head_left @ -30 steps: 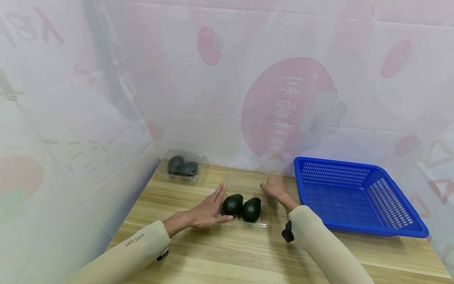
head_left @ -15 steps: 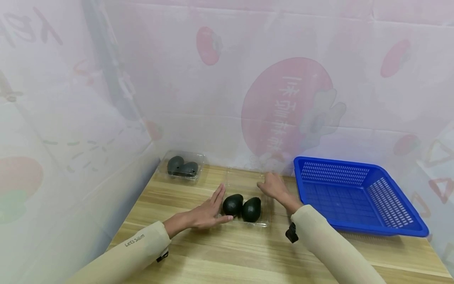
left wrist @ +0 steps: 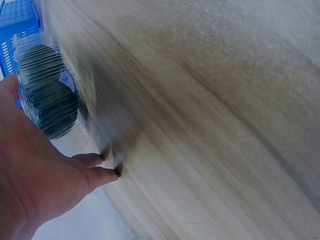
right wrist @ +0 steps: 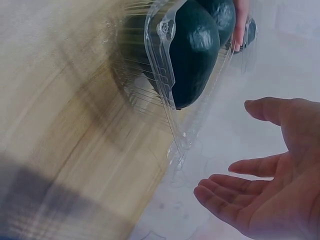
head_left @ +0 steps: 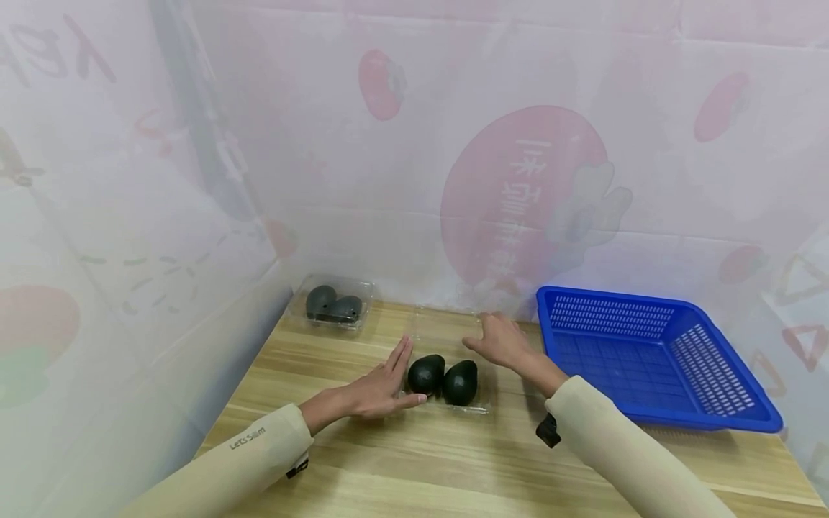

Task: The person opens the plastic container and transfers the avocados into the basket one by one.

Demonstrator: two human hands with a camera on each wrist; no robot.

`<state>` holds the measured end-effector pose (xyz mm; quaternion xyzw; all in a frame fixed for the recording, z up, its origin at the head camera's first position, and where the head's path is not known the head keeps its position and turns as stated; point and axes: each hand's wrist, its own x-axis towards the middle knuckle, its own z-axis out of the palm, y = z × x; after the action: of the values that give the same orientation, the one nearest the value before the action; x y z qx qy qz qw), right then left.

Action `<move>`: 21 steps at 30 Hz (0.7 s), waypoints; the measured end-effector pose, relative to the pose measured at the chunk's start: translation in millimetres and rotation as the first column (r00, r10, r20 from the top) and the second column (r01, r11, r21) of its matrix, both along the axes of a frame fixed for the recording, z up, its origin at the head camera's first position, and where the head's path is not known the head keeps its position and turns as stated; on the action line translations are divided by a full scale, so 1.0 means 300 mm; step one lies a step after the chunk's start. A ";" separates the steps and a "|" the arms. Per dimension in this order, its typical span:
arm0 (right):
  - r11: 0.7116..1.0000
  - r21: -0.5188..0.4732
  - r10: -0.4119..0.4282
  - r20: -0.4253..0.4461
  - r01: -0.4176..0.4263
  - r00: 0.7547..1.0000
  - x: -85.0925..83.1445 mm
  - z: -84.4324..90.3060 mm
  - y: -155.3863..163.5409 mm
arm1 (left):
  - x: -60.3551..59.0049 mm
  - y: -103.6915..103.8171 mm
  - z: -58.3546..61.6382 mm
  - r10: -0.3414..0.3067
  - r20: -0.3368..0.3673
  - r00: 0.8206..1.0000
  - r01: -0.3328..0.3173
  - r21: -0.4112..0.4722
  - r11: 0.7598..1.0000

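Two dark green avocados (head_left: 460, 383) sit side by side in a clear plastic clamshell box (head_left: 478, 410) whose lid (head_left: 447, 327) lies folded back toward the wall. My left hand (head_left: 372, 390) rests along the box's left side, fingers straight and thumb at the front rim. In the left wrist view, the avocados (left wrist: 52, 111) show through the ribbed box wall. My right hand (head_left: 506, 344) hovers by the box's back right corner with thumb and fingers spread. Nothing is between those fingers in the right wrist view, where the hand (right wrist: 280, 175) stands apart from the box rim (right wrist: 159, 55).
A second clear clamshell box (head_left: 363, 324) holding two avocados (head_left: 320, 301) stands at the back left, near the wall. To the right is a blue plastic basket (head_left: 648, 374) with perforated sides. The wooden table (head_left: 388, 467) meets printed wall sheets (head_left: 388, 216) behind.
My right hand has spread from a curled shape, thumb now out to the left, while its forearm has swung rightward. The left hand and the avocados stay in place.
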<state>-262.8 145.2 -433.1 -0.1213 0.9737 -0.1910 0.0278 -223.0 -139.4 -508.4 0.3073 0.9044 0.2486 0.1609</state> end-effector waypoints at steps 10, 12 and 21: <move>0.990 0.012 0.138 -0.015 -0.138 0.990 0.047 0.020 0.005 | 0.001 -0.002 -0.001 -0.008 -0.010 1.000 0.008 -0.005 1.000; 0.988 0.022 0.152 0.009 -0.153 0.988 0.055 0.023 0.003 | 0.000 -0.002 -0.001 -0.008 -0.010 1.000 0.007 -0.009 1.000; 0.968 0.069 0.236 0.071 -0.240 0.969 0.087 0.030 -0.015 | -0.005 -0.001 -0.016 0.000 -0.020 1.000 0.000 -0.011 1.000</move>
<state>-236.9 140.7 -424.2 -0.2301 0.9574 -0.1521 0.0857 -224.6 -139.7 -513.1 0.3090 0.9072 0.2407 0.1536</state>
